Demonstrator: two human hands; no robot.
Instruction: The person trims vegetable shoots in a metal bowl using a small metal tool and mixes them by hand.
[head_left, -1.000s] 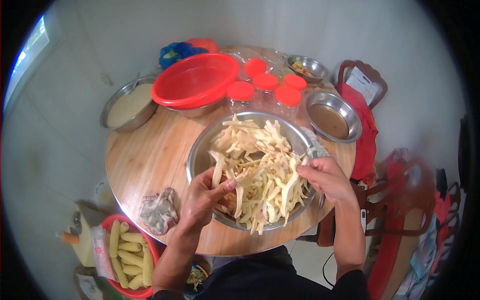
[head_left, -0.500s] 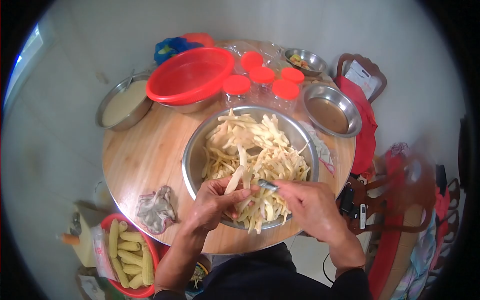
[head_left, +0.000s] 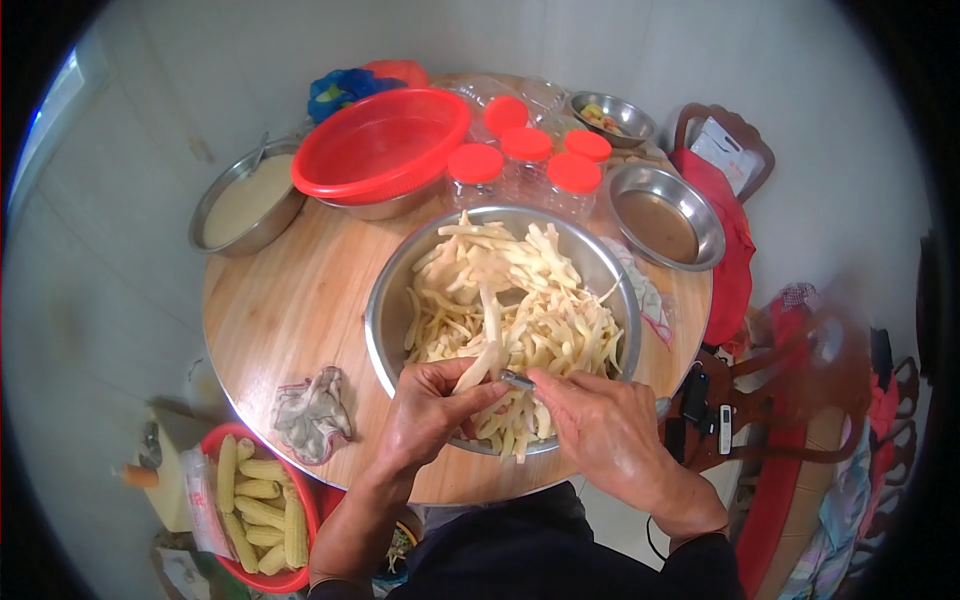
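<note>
A wide steel bowl (head_left: pixel 384 335) stands before me, heaped with pale yellowish root-like pieces (head_left: pixel 560 335). Over its near rim, my left hand (head_left: pixel 428 412) pinches one long pale root piece (head_left: pixel 490 330) between thumb and fingers, its upper end rising over the heap. My right hand (head_left: pixel 610 425) is closed around a small knife (head_left: pixel 517 380). The blade's metal tip meets the root piece close to my left thumb, and a bit of the handle end pokes out behind the right hand. Most of the knife is hidden by my fingers.
Behind the bowl are a red plastic basin (head_left: pixel 330 180), red-lidded jars (head_left: pixel 475 165), a bowl of pale liquid (head_left: pixel 245 205) and a bowl of brown liquid (head_left: pixel 655 225). A crumpled cloth (head_left: pixel 312 415) lies left. Corn cobs (head_left: pixel 265 510) fill a red tub below the table.
The knife has shifted slightly left and down, onto the root piece near my left thumb. My right hand has turned, baring the handle end. The root piece stands a little more upright.
</note>
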